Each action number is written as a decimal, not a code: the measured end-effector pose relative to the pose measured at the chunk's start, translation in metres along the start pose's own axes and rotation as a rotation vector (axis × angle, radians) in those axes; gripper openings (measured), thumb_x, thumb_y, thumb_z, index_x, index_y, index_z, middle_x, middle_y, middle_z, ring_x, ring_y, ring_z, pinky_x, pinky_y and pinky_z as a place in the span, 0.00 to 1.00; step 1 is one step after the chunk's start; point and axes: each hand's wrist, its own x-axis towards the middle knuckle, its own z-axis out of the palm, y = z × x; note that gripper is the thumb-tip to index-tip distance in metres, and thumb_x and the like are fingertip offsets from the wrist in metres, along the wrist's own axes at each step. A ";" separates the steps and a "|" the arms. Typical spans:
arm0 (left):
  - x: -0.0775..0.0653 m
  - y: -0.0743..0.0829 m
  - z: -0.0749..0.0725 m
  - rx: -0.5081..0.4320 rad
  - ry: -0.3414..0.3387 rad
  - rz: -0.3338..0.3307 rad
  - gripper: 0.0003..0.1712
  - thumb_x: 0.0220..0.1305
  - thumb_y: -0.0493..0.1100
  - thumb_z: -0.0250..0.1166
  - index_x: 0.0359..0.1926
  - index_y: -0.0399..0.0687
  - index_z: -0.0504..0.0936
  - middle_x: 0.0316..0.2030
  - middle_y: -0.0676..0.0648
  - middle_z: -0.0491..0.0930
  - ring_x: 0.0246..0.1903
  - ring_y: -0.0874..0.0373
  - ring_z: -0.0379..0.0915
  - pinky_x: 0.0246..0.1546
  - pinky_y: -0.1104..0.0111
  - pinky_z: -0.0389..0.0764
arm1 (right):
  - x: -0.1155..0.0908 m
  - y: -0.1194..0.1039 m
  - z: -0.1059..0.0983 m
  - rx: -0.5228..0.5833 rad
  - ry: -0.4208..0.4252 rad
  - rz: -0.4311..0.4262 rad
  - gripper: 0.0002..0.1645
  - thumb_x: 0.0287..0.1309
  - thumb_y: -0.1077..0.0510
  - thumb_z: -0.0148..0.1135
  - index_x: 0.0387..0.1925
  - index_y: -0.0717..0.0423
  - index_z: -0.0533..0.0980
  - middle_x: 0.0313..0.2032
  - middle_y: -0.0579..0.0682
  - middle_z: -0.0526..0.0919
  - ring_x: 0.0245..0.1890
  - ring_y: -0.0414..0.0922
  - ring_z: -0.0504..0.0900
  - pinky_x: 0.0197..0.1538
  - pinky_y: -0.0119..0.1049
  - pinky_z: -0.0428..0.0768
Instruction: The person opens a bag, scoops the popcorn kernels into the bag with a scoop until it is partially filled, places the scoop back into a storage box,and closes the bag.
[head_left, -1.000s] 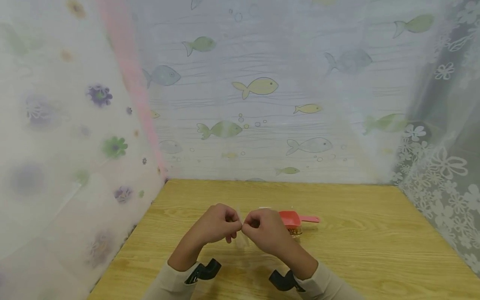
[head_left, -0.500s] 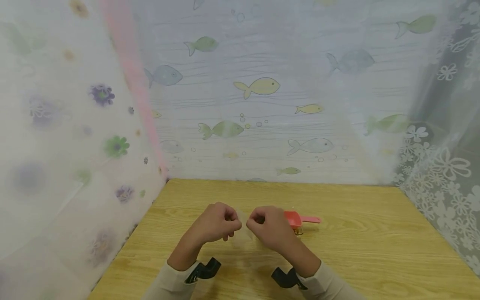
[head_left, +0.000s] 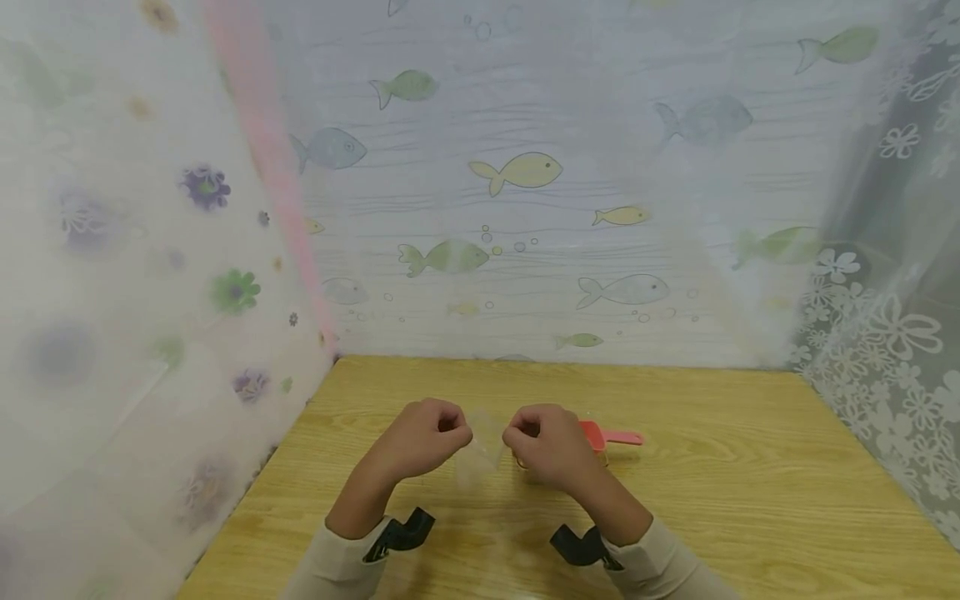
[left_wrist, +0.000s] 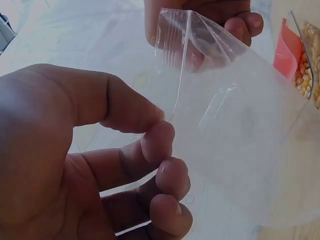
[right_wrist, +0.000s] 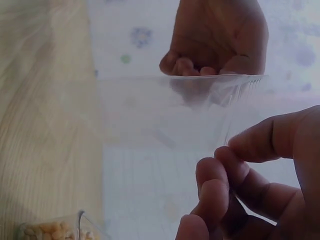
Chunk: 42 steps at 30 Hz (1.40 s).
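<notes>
A clear plastic zip bag hangs between my two hands, its mouth strip running from one to the other. My left hand pinches one side of the mouth between thumb and index finger; its other fingers curl loosely in the left wrist view. Opposite it, my right hand pinches the bag's other side with thumb and index fingertips. Through the film the bag looks see-through, with nothing visible inside. In the head view the bag is faint against the table.
Behind my right hand, a red scoop lies over a clear container with corn kernels, partly hidden by that hand. The container also shows at the right wrist view's bottom. Patterned curtains border the wooden table.
My hands have drawn apart, from almost touching to a visible gap, and both have risen slightly. The bag has spread out between them.
</notes>
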 end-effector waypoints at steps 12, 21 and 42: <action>0.000 0.002 -0.002 -0.034 -0.031 -0.068 0.18 0.68 0.41 0.53 0.18 0.50 0.68 0.13 0.55 0.53 0.14 0.59 0.45 0.20 0.67 0.61 | 0.000 0.000 -0.003 0.014 -0.021 0.033 0.13 0.64 0.58 0.59 0.24 0.46 0.83 0.20 0.44 0.80 0.15 0.41 0.73 0.19 0.33 0.70; -0.002 0.002 -0.004 -0.041 0.015 -0.012 0.12 0.65 0.40 0.59 0.23 0.48 0.72 0.18 0.53 0.73 0.15 0.63 0.65 0.17 0.69 0.65 | 0.000 0.001 -0.003 -0.003 -0.016 0.009 0.14 0.62 0.60 0.61 0.21 0.46 0.81 0.21 0.44 0.81 0.17 0.42 0.77 0.20 0.35 0.73; -0.006 -0.004 -0.014 0.247 0.029 0.506 0.13 0.66 0.34 0.66 0.37 0.63 0.83 0.39 0.60 0.79 0.36 0.66 0.74 0.39 0.71 0.81 | 0.002 0.000 -0.008 0.037 -0.029 0.090 0.14 0.62 0.60 0.59 0.20 0.48 0.81 0.17 0.43 0.75 0.16 0.40 0.66 0.21 0.33 0.66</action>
